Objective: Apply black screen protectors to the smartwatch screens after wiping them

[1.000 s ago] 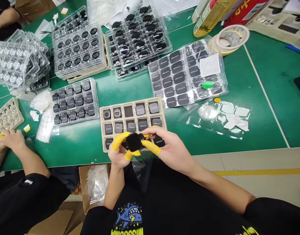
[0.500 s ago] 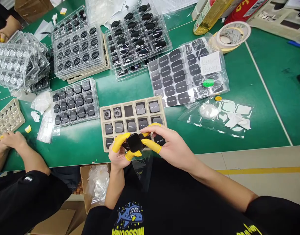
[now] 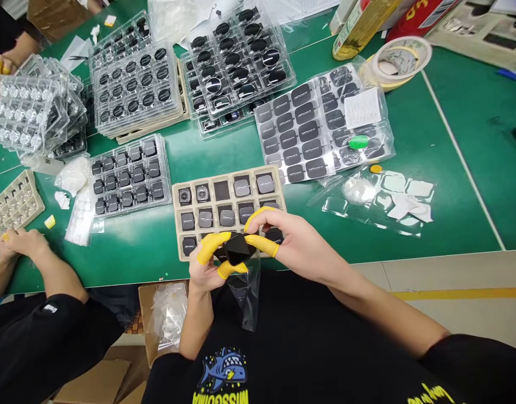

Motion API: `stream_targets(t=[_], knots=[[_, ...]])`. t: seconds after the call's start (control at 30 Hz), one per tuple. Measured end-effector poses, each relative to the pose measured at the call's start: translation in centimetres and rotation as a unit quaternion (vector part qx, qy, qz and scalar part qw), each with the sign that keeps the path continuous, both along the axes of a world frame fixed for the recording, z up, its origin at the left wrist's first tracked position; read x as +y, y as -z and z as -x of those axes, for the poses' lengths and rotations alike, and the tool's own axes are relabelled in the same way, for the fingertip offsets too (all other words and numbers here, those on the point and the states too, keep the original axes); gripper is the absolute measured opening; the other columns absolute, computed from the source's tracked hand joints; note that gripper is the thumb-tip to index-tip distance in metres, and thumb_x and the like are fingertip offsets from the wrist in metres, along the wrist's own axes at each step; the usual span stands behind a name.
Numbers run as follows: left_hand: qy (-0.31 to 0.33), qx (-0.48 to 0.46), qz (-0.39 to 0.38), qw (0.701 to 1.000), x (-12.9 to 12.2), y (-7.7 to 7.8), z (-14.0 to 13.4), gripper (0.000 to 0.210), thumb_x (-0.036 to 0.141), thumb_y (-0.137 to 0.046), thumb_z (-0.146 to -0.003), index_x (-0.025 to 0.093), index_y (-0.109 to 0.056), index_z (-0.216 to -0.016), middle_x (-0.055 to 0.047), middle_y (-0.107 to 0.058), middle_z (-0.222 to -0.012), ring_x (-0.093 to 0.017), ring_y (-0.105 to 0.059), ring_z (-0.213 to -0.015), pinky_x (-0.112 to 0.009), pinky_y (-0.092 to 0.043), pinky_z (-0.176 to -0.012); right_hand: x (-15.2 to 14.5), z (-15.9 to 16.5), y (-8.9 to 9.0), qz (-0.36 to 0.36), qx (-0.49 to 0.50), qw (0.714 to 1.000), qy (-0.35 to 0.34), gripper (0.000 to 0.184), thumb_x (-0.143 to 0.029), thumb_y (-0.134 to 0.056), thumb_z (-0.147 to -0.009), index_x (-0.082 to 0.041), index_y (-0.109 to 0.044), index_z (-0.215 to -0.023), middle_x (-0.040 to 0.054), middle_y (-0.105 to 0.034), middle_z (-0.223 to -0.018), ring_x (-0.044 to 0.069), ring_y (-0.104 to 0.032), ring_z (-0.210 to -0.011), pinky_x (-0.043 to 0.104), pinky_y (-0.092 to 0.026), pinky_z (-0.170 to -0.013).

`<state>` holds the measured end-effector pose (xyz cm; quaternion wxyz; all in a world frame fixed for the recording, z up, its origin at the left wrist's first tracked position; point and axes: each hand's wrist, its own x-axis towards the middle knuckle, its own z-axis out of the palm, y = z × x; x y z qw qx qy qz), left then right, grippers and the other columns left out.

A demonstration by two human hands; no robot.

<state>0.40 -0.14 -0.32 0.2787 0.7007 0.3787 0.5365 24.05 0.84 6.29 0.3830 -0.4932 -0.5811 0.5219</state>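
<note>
Left hand (image 3: 204,268) grips one black device (image 3: 237,250); right hand (image 3: 300,247) at its edge, grip unclear; one three-row tray (image 3: 231,189) beyond.

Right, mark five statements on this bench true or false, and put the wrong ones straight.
1. The left hand holds a dark square piece. True.
2. The right hand lies flat on the table. False: its fingertips are at or close to the dark square piece.
3. Yellow finger covers are worn on both hands. True.
4. A green oval sits on a clear bag. True.
5. The rolls of tape lie left of the beige tray. False: they lie to its right, farther back.
</note>
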Motion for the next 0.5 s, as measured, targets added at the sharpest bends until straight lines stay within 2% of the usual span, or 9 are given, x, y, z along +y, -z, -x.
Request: stream_targets(t=[0.17, 0.27, 0.37, 0.5], knots=[[-0.02, 0.041, -0.027, 0.999, 0.1, -0.4, 0.1, 0.059, 0.065, -0.094, -0.085, 0.025, -0.085, -0.127, -0.006, -0.089, -0.097, -0.023, -0.085, -0.08, -0.032, -0.07, -0.072, 0.8, -0.3, -0.1, 0.049, 0.046, 0.997, -0.027, 0.008, -0.031, -0.075, -0.095, -0.025, -0.071, -0.09, 0.0022, -0.078, -0.095, 0.02, -0.069, -0.085, 0.035, -0.059, -0.079], [-0.019, 0.03, -0.022, 0.999, 0.1, -0.3, 0.0, 0.061, 0.069, -0.093, -0.084, 0.024, -0.086, -0.126, -0.007, -0.089, -0.097, -0.023, -0.084, -0.081, -0.032, -0.07, -0.072, 0.9, -0.2, 0.0, 0.038, 0.05, 0.998, -0.026, 0.007, -0.028, -0.074, -0.095, -0.025, -0.071, -0.089, 0.0021, -0.077, -0.095, 0.02, -0.069, -0.086, 0.034, -0.059, -0.08], [-0.021, -0.006, -0.002, 1.0, -0.3, 0.2, -0.3, 0.06, 0.061, -0.095, -0.085, 0.025, -0.084, -0.131, -0.007, -0.089, -0.102, -0.023, -0.086, -0.086, -0.03, -0.072, -0.075, 0.5, 0.0, 0.2, -0.013, 0.027, 1.0, -0.008, 0.008, -0.025, -0.074, -0.098, -0.026, -0.071, -0.091, 0.0026, -0.076, -0.098, 0.021, -0.071, -0.091, 0.036, -0.06, -0.085], [-0.058, -0.059, 0.023, 0.996, -1.2, 1.7, -0.7, 0.063, 0.057, -0.098, -0.083, 0.026, -0.083, -0.136, -0.007, -0.089, -0.109, -0.024, -0.088, -0.093, -0.03, -0.073, -0.078, -0.5, 0.7, 1.0, -0.131, -0.038, 0.99, 0.038, 0.012, -0.017, -0.069, -0.103, -0.027, -0.071, -0.097, 0.0064, -0.078, -0.112, 0.025, -0.074, -0.105, 0.042, -0.063, -0.094]])
